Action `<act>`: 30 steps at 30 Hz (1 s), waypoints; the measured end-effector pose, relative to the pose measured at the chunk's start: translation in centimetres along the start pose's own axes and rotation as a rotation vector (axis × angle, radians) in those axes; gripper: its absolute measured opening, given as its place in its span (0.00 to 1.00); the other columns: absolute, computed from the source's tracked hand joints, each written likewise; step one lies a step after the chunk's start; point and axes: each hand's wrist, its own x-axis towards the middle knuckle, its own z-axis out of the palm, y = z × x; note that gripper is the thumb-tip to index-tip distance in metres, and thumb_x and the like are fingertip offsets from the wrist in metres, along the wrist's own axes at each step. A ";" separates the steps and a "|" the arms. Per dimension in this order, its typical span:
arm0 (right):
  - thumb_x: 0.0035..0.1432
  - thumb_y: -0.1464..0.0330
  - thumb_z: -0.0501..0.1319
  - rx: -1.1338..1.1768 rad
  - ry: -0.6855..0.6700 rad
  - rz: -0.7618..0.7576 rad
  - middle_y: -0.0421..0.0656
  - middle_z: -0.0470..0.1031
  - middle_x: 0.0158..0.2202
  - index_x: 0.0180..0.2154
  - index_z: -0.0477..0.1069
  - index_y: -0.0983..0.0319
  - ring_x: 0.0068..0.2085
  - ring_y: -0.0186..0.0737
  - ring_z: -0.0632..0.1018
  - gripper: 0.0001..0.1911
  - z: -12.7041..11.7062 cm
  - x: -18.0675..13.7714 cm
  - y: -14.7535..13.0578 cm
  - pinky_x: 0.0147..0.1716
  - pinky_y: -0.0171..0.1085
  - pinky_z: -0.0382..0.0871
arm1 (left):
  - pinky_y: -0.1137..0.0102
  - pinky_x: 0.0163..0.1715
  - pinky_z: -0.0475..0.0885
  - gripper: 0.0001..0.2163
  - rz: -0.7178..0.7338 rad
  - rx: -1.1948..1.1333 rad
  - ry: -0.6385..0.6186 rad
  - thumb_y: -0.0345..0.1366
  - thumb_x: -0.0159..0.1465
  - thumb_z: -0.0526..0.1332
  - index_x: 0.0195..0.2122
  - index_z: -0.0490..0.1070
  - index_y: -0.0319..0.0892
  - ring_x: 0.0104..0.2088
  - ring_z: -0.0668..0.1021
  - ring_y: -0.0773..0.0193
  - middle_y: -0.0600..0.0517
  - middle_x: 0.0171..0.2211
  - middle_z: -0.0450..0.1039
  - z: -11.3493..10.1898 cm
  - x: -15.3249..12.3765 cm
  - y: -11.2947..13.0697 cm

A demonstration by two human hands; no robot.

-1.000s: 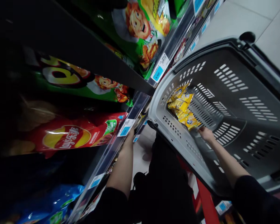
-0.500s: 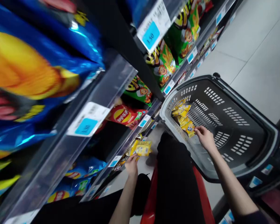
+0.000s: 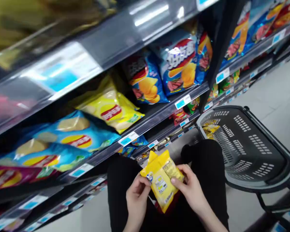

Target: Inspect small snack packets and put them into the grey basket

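Note:
Both of my hands hold a small stack of yellow snack packets (image 3: 162, 178) over my lap. My left hand (image 3: 137, 198) grips their lower left side, fingers curled around them. My right hand (image 3: 191, 188) pinches their right edge with thumb and fingers. To the right, on the floor, stands a grey shopping basket (image 3: 251, 151); several more yellow packets (image 3: 209, 127) lie in its far left corner.
Store shelves run along the left and top, stocked with blue chip bags (image 3: 181, 64), a yellow chip bag (image 3: 111, 109) and light-blue bags (image 3: 70, 135), with blue price tags (image 3: 182, 102) on the rails. Pale tiled floor (image 3: 277, 96) lies at the right.
My right hand left the basket and joined my left hand, which pulled yellow packets off the low shelf to my lap. The view swung up and back from the shelves.

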 end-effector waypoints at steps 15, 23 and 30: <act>0.48 0.64 0.70 0.739 0.068 0.384 0.44 0.79 0.40 0.40 0.73 0.60 0.44 0.45 0.79 0.16 8.8 -6.6 -0.4 0.47 0.43 0.72 | 0.68 0.40 0.72 0.12 -0.009 -0.195 -0.110 0.37 0.56 0.63 0.40 0.75 0.39 0.39 0.79 0.55 0.48 0.36 0.79 -6.2 -4.6 -1.8; 0.51 0.64 0.69 0.700 -0.086 0.389 0.44 0.78 0.42 0.41 0.74 0.59 0.46 0.45 0.78 0.14 10.4 -8.4 0.3 0.45 0.43 0.72 | 0.66 0.43 0.76 0.39 -0.001 -0.357 -0.048 0.34 0.56 0.67 0.65 0.48 0.44 0.43 0.80 0.55 0.45 0.43 0.79 -5.1 -5.8 -1.8; 0.51 0.60 0.68 0.301 0.033 0.026 0.40 0.77 0.40 0.44 0.70 0.52 0.38 0.40 0.79 0.18 3.7 -6.5 -0.1 0.36 0.40 0.76 | 0.76 0.33 0.76 0.16 0.320 -0.048 -0.164 0.30 0.59 0.64 0.48 0.75 0.45 0.35 0.82 0.62 0.48 0.42 0.80 -6.8 -5.3 -1.8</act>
